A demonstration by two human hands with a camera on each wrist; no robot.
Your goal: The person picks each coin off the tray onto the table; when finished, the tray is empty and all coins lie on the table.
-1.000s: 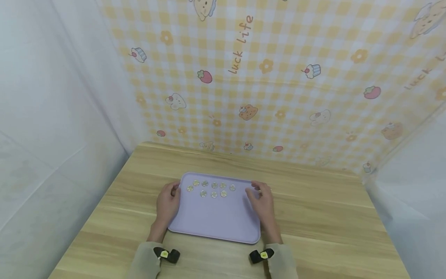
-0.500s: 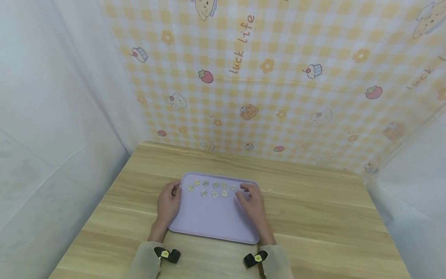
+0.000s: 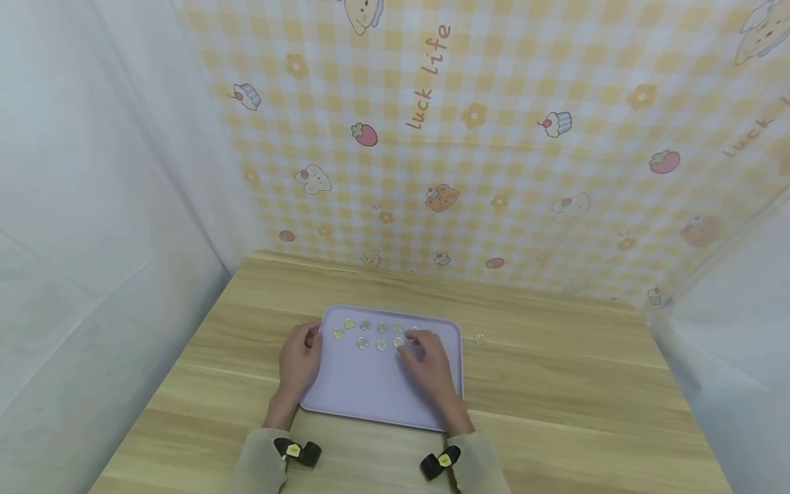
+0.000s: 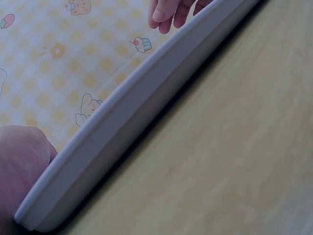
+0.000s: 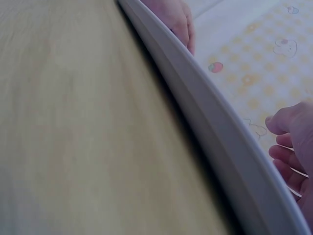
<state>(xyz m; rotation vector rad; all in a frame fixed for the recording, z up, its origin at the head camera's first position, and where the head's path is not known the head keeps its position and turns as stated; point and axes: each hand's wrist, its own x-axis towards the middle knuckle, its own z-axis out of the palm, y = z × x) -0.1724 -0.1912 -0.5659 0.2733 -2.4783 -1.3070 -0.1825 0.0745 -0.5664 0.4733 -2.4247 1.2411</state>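
A shallow lavender tray (image 3: 370, 384) lies on the wooden table, with several small round coins (image 3: 381, 344) spread near its far side. Over the tray's right half hovers my right hand (image 3: 428, 363), its thumb and bent fingers apart around the rightmost coins, one of which it partly covers. In the right wrist view that hand (image 5: 296, 147) shows nothing between thumb and fingers. At the tray's left edge rests my left hand (image 3: 299, 360), fingers loosely bent beside the rim. The left wrist view shows only part of this hand (image 4: 24, 161) behind the tray corner.
One coin (image 3: 479, 338) lies on the table (image 3: 555, 391) right of the tray. A yellow checked cloth (image 3: 481, 165) with printed cakes and strawberries hangs behind the table. White sheets (image 3: 92, 206) hang at both sides. A strap with a black camera (image 3: 439, 462) sits on each wrist.
My right hand has moved left from the tray's right edge to the rightmost coins, uncovering that edge and the coin on the table. The left hand has stayed at the left rim.
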